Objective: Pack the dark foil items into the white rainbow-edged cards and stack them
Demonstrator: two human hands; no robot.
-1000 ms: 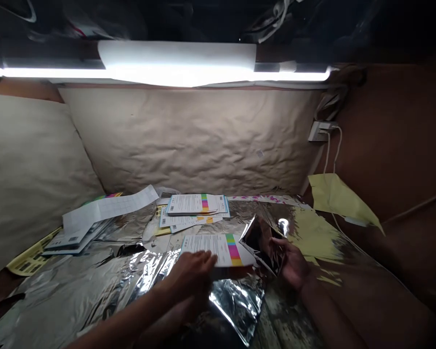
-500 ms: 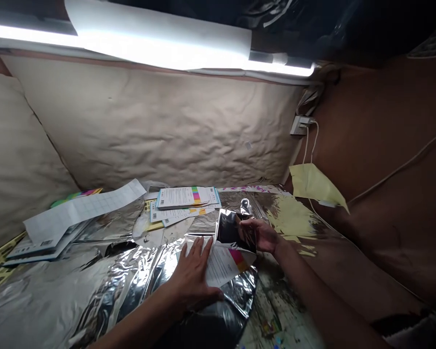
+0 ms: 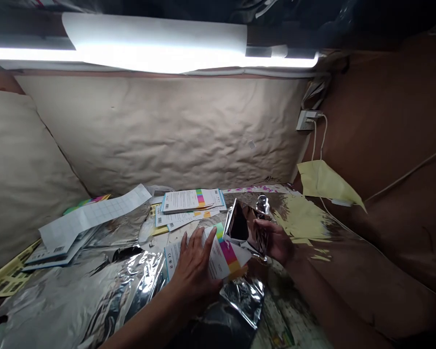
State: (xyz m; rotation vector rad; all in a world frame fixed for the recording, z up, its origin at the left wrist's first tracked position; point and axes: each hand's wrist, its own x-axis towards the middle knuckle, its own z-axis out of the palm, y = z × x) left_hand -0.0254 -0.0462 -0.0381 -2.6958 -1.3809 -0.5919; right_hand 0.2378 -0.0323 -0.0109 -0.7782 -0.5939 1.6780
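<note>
My left hand (image 3: 195, 264) lies flat with spread fingers on a printed white card (image 3: 218, 259) with green, pink and orange blocks along its right side. In my right hand (image 3: 280, 241) is a shiny, dark foil sheet or pouch (image 3: 241, 225), pinched at its right edge. The foil is tilted up beside the card's upper right part, and its lower edge overlaps the card. Beneath the card, silvery foil (image 3: 249, 295) covers the work surface. Behind the hands lies a stack of similar printed cards (image 3: 181, 201).
At left, a long white paper strip (image 3: 94, 218) rests over more cards (image 3: 51, 257) and a yellow sheet (image 3: 7, 278). Yellow tape pieces (image 3: 301, 215) stick to the surface at right. A socket (image 3: 308, 119) with cables and a lit tube (image 3: 283, 62) are at the back.
The foil in my right hand has been lifted and tilted away from the card, its face creasing. More of the card's colour blocks now show. My left hand stays on the card.
</note>
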